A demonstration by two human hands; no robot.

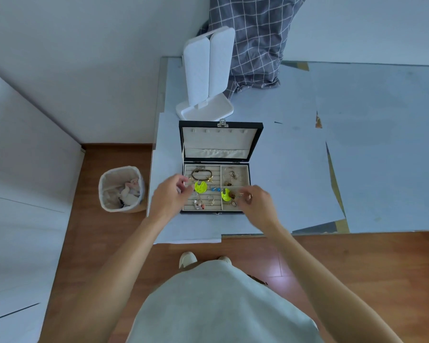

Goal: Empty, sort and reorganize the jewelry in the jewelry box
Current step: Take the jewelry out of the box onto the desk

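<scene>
A black jewelry box [219, 169] is sitting open on a pale table [357, 144], its lid standing up on the far side of both hands. The left hand [170, 198] is hovering over the box's left edge with its fingers curled toward the thumb; whether it is pinching anything I cannot tell, since the fingertips are blurred. Just to the right of that hand, a bright yellow-green earring [200, 187] is lying on the ridged ring section, with a dark bracelet [201, 174] beyond it and small blue earrings [216, 188] further right. The right hand [254, 201] is reaching over the box's near right compartment, fingers drawn together as if pinching a small thin piece, though what it is cannot be made out. Just left of that hand's fingertips a second yellow-green earring [225, 194] is resting among tangled gold pieces. Beyond the right hand, the far right compartment is holding more gold jewelry [232, 177]. Well to the left of the left hand, a wastebasket [122, 189] is standing on the wooden floor.
</scene>
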